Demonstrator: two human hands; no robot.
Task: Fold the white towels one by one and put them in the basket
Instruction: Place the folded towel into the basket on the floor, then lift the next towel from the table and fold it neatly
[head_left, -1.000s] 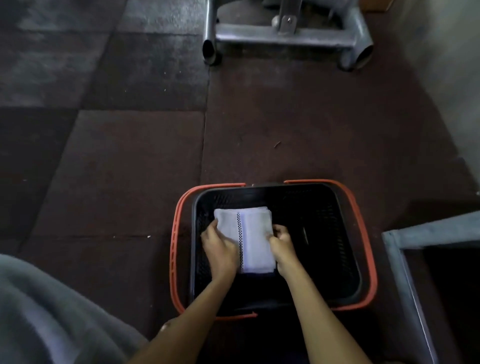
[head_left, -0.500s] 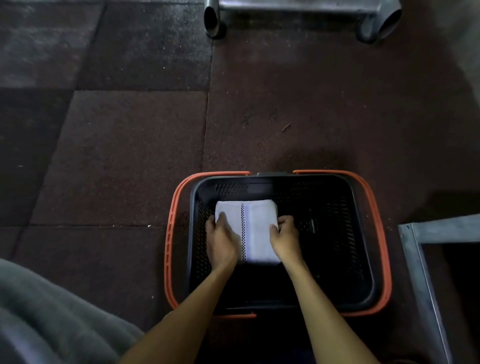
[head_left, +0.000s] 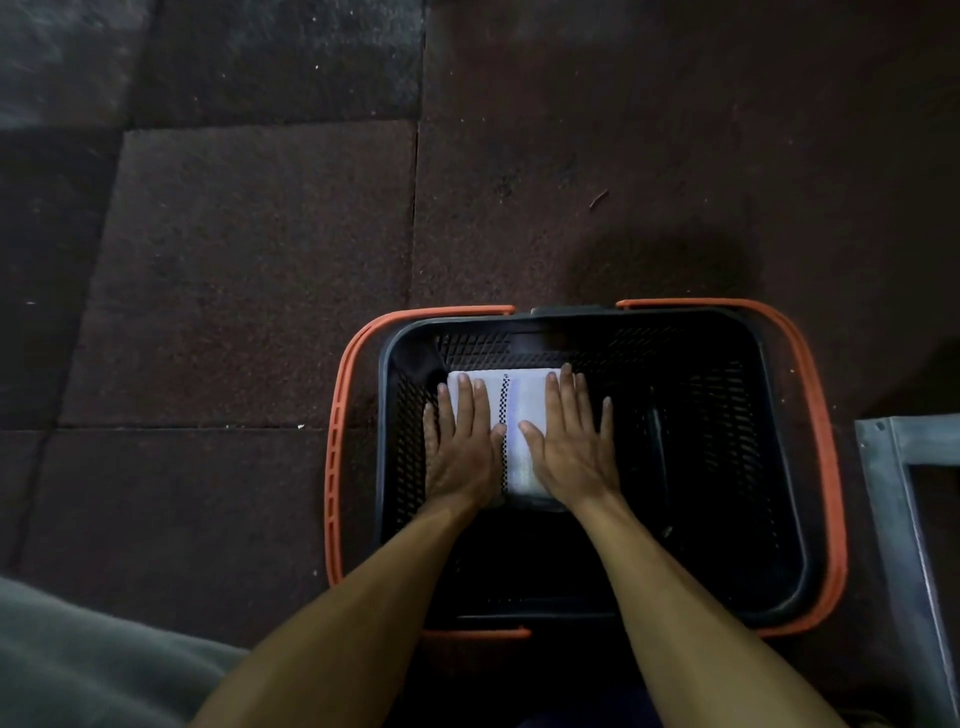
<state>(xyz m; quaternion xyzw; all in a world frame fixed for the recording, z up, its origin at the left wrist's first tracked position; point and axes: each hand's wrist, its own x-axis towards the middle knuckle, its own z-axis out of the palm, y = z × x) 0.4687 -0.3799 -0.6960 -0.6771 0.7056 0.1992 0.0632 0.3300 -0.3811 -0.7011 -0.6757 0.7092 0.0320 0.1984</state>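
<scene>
Both hands are lying flat on the folded towel (head_left: 519, 415) — left hand (head_left: 462, 447) and right hand (head_left: 569, 447) with fingers straight, gripping nothing. The towel is sitting on the floor of the basket (head_left: 779, 467), in its far-left corner — the basket is standing on dark tiles (head_left: 234, 260).

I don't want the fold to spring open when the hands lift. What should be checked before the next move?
1. Towel in basket: ok, it lies in the far left corner.
2. Fold neat: ok, a flat rectangle with its stripe straight.
3. Left hand and right hand free: ok, both press flat on the towel, fingers straight, gripping nothing.
4. Room for more: ok, dark basket floor shows right of the towel.
5. Next towel found: cannot tell, no other white towel is in view.
</scene>
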